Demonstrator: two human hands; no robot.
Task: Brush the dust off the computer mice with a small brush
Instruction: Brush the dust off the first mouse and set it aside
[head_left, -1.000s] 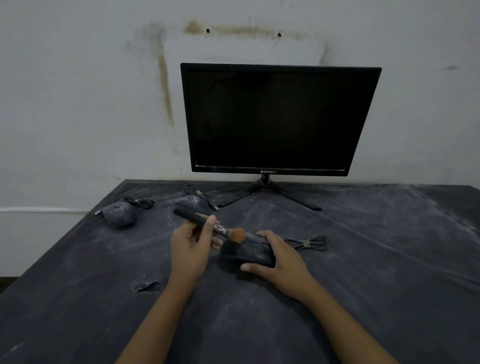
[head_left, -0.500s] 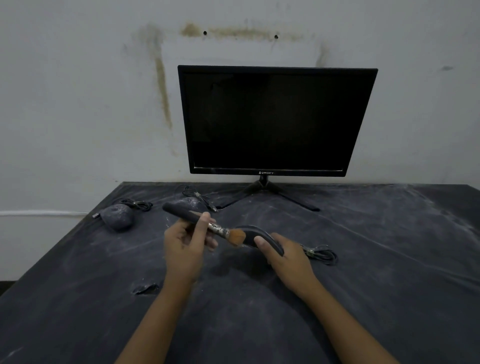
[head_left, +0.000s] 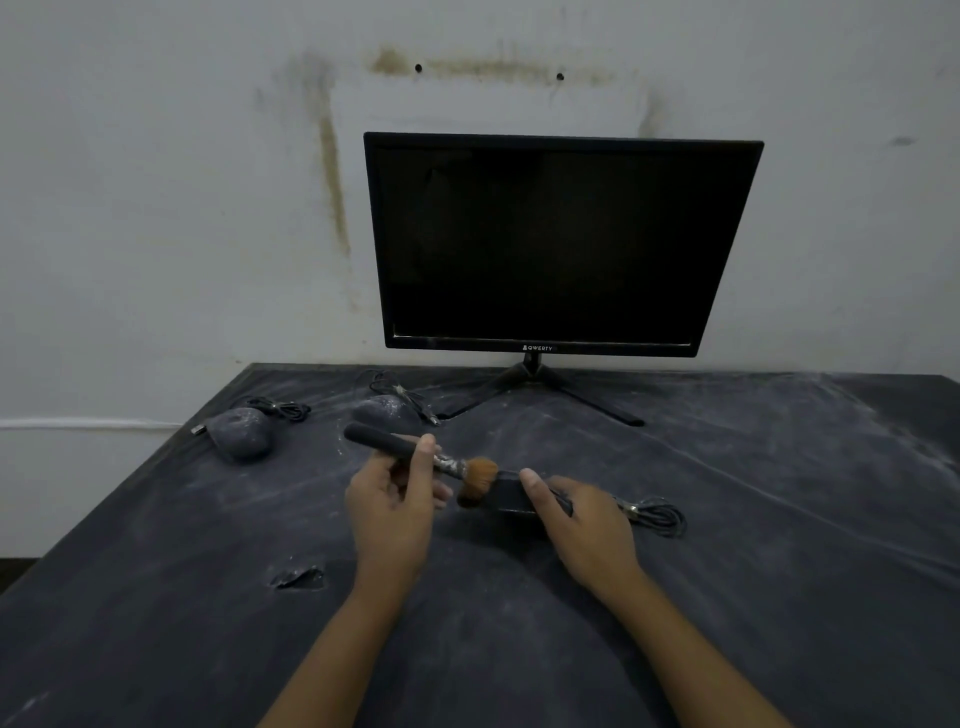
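Centre frame: your left hand (head_left: 389, 512) pinches the black-handled, orange-bristled small brush (head_left: 415, 454). Your right hand (head_left: 587, 525) grips the black plastic computer mouse (head_left: 511, 496), bristles touching its left end. Hold it steady; sweep lightly outward. Left of centre: dusty grey mouse (head_left: 239, 434), second dusty mouse (head_left: 387, 408), not yet brushed.

Three computer mice share one dust-streaked bench (head_left: 753, 519): a dark mouse (head_left: 506, 499) at centre, a far-left mouse (head_left: 240, 432) and a middle mouse (head_left: 384, 408), both grey with dust. Three bundled cables lie with them: a right cable (head_left: 657, 517), a left cable (head_left: 280, 409) and a middle cable (head_left: 397, 389). One orange-bristled brush (head_left: 376, 442). One monitor (head_left: 561, 244). Two hands, a left hand (head_left: 389, 514) and a right hand (head_left: 587, 530). Two wall holes, a left hole (head_left: 418, 67) and a right hole (head_left: 560, 76). One tear (head_left: 298, 577) in the bench cover.
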